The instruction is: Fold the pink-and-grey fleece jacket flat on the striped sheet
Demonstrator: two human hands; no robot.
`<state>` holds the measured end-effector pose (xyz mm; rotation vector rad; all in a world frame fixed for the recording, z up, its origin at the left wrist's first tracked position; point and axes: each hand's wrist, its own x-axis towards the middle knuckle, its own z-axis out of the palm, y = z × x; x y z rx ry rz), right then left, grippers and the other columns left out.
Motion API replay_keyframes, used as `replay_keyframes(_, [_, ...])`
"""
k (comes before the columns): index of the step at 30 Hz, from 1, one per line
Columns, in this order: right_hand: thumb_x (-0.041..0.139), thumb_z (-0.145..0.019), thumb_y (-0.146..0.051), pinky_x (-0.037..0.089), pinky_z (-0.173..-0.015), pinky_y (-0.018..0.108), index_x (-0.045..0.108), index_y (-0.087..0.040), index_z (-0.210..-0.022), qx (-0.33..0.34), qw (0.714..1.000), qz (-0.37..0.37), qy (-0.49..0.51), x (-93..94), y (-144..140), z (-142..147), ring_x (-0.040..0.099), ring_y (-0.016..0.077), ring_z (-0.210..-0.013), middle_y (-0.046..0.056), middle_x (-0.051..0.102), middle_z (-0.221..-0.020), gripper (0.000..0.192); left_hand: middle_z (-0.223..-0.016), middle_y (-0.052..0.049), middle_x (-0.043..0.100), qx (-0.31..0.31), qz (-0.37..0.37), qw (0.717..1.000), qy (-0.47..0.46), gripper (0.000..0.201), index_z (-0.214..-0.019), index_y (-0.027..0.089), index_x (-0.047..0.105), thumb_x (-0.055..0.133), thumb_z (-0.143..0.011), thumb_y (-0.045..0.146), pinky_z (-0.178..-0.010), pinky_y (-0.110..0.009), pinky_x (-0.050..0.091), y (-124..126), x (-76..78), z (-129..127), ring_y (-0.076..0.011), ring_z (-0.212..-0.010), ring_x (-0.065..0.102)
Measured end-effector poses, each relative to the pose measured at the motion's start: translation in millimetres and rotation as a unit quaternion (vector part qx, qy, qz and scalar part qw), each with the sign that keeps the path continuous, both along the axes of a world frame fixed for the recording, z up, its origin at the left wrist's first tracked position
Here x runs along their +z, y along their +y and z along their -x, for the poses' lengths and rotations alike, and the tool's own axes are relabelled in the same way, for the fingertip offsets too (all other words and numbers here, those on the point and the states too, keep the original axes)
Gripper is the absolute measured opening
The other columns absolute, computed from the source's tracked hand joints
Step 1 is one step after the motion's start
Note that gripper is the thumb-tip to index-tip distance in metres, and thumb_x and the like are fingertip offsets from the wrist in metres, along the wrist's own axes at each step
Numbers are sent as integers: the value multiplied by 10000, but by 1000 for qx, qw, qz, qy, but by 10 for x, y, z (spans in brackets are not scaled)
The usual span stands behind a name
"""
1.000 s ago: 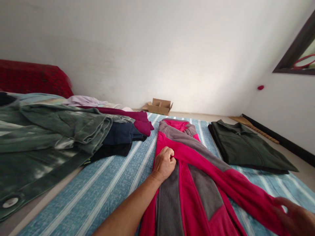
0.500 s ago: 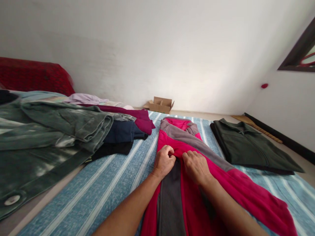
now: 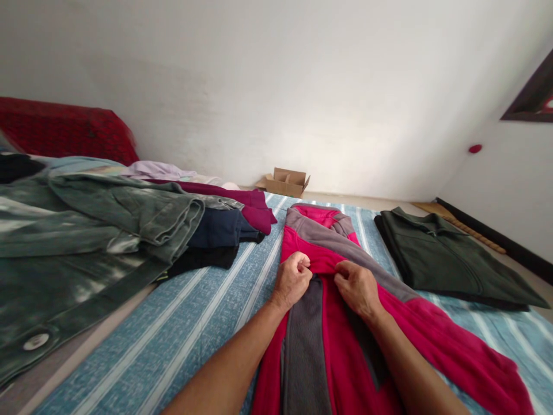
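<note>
A pink and grey fleece jacket [image 3: 345, 340] lies lengthwise in front of me, its collar end pointing away. One of its sleeves stretches out to the lower right. My left hand [image 3: 294, 279] is closed, pinching the pink cloth near the left edge, above a grey panel. To the right of it, my right hand [image 3: 358, 286] is also closed on the pink fabric, its fingers curled under. A strip of pink cloth spans between both hands. The fingertips are partly hidden by the hands themselves.
Beneath is a blue striped bed sheet [image 3: 224, 305]. Loose clothes, with a green denim jacket [image 3: 86, 242] on top, are heaped at left. A folded dark green jacket [image 3: 449, 253] lies at right. Against the wall stands a cardboard box [image 3: 285, 183].
My right hand has shifted right along the pink cloth, widening the gap between my hands. The left hand keeps its hold. The whole view has moved slightly.
</note>
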<state>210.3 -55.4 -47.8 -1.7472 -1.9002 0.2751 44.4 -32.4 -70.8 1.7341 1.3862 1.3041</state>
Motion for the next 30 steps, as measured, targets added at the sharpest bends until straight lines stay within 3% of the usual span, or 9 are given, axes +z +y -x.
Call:
replay_keyframes(9, [452,-741,-204,321,-548,220,646,-204,-782,-14,999,13,35,-10,19,-19,535,129,-567,-28,576,-589,198,-741,21,528,11,22,999,28,291,-860,170,528,553,-584,81,-636,-251,451,-53,33,-62,-108,-626,501])
replay_keyframes(16, [455,-783,-144,298,-576,240,619,-193,-833,56,987,-75,-130,-33,-67,37,566,144,-709,16,631,-768,178,-676,27,515,14,-33,994,103,135,-688,187,505,515,-623,70,-616,-243,409,-16,5,-49,-116,-629,486])
replay_keyframes(21, [471,-835,-167,275,-581,268,602,-192,-868,83,960,-119,-238,-44,-94,110,526,165,-692,31,593,-734,137,-642,31,479,22,-56,992,113,152,-625,196,449,474,-584,51,-580,-241,366,-10,3,-37,-117,-602,448])
replay_keyframes(30, [490,-853,-141,254,-604,303,580,-181,-763,97,939,-194,-268,-94,-130,149,449,189,-690,46,552,-724,134,-624,34,403,27,-75,985,152,198,-575,213,329,446,-563,53,-584,-257,339,-30,25,-43,-128,-605,407])
